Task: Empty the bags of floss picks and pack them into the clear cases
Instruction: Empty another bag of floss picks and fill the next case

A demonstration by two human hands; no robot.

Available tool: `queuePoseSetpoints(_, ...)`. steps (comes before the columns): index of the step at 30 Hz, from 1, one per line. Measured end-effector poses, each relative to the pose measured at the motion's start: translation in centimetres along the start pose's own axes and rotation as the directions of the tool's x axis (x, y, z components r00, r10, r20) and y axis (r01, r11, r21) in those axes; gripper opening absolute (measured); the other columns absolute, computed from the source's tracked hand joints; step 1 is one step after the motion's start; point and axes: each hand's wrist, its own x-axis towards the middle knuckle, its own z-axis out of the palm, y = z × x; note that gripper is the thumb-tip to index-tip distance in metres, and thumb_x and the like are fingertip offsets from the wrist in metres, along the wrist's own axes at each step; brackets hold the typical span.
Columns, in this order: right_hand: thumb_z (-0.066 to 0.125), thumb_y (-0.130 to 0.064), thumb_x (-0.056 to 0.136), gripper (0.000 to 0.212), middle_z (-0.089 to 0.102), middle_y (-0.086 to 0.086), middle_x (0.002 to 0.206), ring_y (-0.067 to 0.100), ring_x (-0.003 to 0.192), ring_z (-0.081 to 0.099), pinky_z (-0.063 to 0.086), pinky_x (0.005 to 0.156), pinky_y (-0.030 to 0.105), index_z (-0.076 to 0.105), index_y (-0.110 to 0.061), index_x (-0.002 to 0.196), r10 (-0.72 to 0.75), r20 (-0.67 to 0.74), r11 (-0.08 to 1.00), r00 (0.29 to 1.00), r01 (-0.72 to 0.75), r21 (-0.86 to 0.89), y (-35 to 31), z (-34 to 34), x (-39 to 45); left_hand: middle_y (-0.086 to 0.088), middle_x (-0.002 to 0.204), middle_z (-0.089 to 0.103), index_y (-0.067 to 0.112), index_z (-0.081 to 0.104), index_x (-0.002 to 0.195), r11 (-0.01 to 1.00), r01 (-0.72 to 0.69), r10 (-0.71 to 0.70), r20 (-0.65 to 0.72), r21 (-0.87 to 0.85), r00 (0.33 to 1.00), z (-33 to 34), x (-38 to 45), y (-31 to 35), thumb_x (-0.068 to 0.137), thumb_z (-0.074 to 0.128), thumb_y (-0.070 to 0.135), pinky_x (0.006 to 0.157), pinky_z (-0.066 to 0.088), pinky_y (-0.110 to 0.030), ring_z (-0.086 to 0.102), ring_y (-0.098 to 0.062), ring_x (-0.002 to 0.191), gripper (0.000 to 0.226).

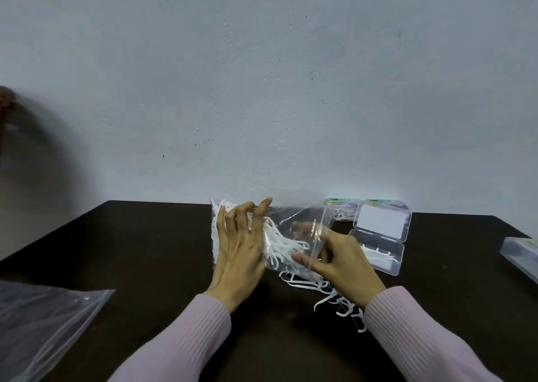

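Note:
A clear plastic bag [294, 218] of white floss picks [281, 243] is held above the dark table, lying on its side. My left hand [238, 245] grips its closed left end. My right hand [340, 261] holds the open right edge, with fingers reaching inside. Several loose floss picks [329, 291] lie on the table under my right wrist. To the right an open clear case [384, 249] lies with its lid up and a few picks in its lower half.
A closed case [343, 208] stands at the back by the wall, and another clear case [521, 258] sits at the right edge. A large empty clear bag [43, 326] lies at the front left. The dark table [139, 245] meets a pale wall.

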Motion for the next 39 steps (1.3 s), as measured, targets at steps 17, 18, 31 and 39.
queuePoseSetpoints(17, 0.06, -0.032, 0.086, 0.018, 0.067, -0.004, 0.079, 0.0, 0.056, 0.058, 0.047, 0.057, 0.013, 0.062, -0.017, 0.093, 0.111, 0.185, 0.964, 0.976, -0.152, 0.221, -0.3, 0.1, -0.1, -0.011, 0.115, 0.036, 0.011, 0.033, 0.138, 0.993, 0.013, -0.005, -0.064, 0.117, 0.998, -0.2, 0.1, 0.6, 0.047, 0.069, 0.0, 0.104, 0.024, -0.06, 0.035, -0.026, 0.114, 0.098)
queuePoseSetpoints(18, 0.061, -0.039, 0.082, 0.023, 0.068, -0.002, 0.081, 0.001, 0.059, 0.059, 0.05, 0.06, 0.016, 0.061, -0.019, 0.094, 0.118, 0.211, 0.96, 0.97, -0.166, 0.226, -0.4, 0.2, -0.2, -0.011, 0.115, 0.036, 0.01, 0.033, 0.138, 0.993, 0.009, -0.001, -0.066, 0.119, 0.998, -0.2, 0.1, 0.6, 0.047, 0.069, 0.001, 0.104, 0.025, -0.061, 0.035, -0.027, 0.114, 0.098)
queuePoseSetpoints(31, 0.041, -0.071, 0.069, 0.04, 0.062, -0.008, 0.096, 0.017, 0.098, 0.057, 0.04, 0.098, 0.044, 0.056, -0.035, 0.081, 0.23, 0.304, 0.962, 0.924, -0.262, 0.07, 0.0, 0.5, -0.2, -0.012, 0.115, 0.037, 0.011, 0.037, 0.137, 0.986, 0.01, 0.001, -0.061, 0.169, 0.998, -0.1, 0.2, 0.2, 0.048, 0.075, 0.005, 0.104, 0.026, -0.062, 0.037, -0.027, 0.113, 0.097)
queuePoseSetpoints(39, 0.054, -0.04, 0.087, 0.009, 0.062, -0.012, 0.088, 0.002, 0.084, 0.06, 0.045, 0.073, 0.011, 0.059, -0.033, 0.085, 0.25, 0.208, 0.935, 0.946, -0.291, 0.2, 0.2, -1.8, 0.2, -0.013, 0.114, 0.036, 0.01, 0.037, 0.135, 0.981, 0.07, -0.055, -0.087, 0.181, 0.995, -0.1, 0.4, -1.2, 0.048, 0.073, -0.003, 0.105, 0.027, -0.063, 0.035, -0.029, 0.112, 0.096)
